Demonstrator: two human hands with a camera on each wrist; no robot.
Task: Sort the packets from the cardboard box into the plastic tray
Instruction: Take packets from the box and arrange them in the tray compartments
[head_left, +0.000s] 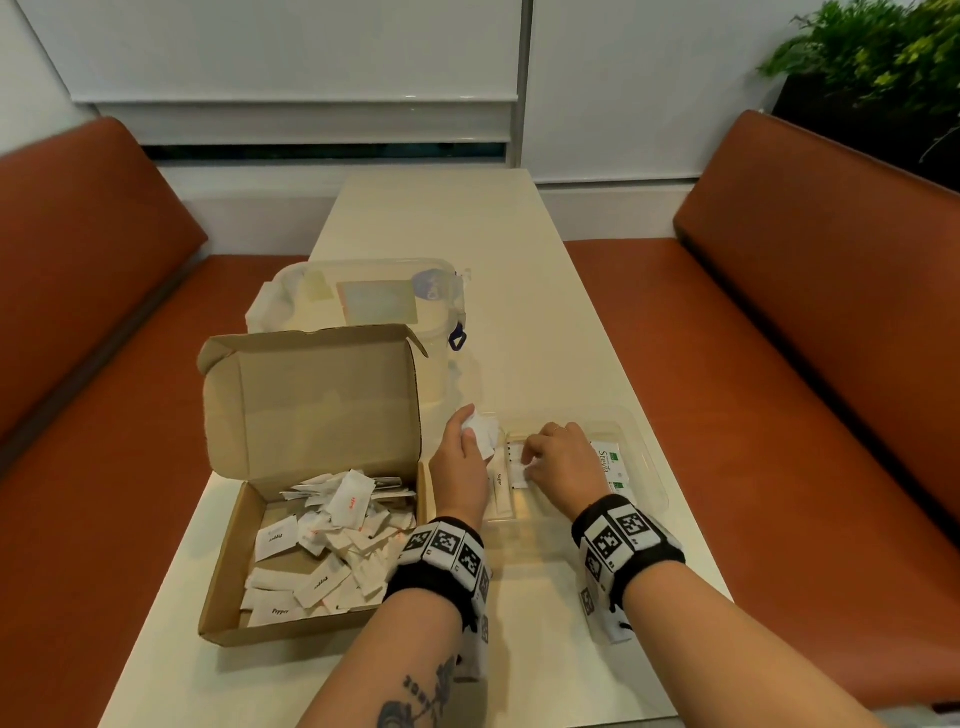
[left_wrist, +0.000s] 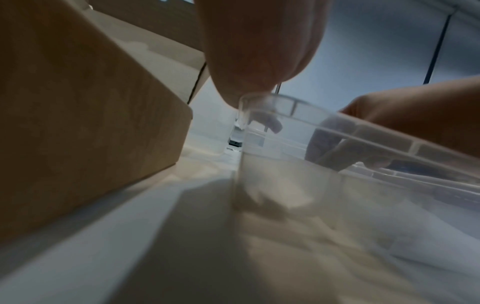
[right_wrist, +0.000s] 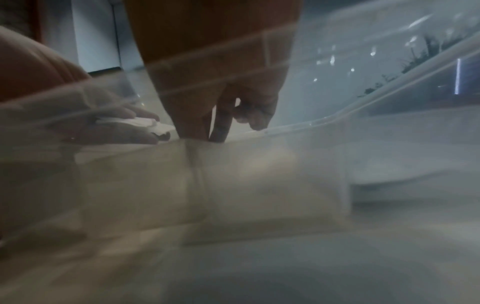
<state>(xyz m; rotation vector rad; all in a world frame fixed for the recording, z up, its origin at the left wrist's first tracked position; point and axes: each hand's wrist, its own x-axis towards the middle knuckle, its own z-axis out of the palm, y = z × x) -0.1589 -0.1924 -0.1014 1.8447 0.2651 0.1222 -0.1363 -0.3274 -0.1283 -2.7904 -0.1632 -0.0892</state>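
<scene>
An open cardboard box (head_left: 228, 561) on the left of the table holds several white packets (head_left: 322, 545) marked Pepper or Salt. Right of it stands the clear plastic tray (head_left: 655, 470), with a Sugar stick (head_left: 500, 480) in its left compartment and Stevia packets (head_left: 608, 460) on the right. My left hand (head_left: 462, 452) grips a small bunch of white packets (head_left: 482, 432) at the tray's far-left corner. My right hand (head_left: 556, 457) reaches into the middle compartment and pinches a white packet (head_left: 516, 467). The right wrist view shows its fingers (right_wrist: 223, 123) pointing down through the tray wall (right_wrist: 285, 185).
A clear lidded container (head_left: 363, 301) stands behind the box. Orange benches (head_left: 779, 364) run along both long sides of the narrow cream table (head_left: 519, 260). A plant (head_left: 883, 57) sits at the far right. The box side (left_wrist: 78, 113) is close to my left wrist.
</scene>
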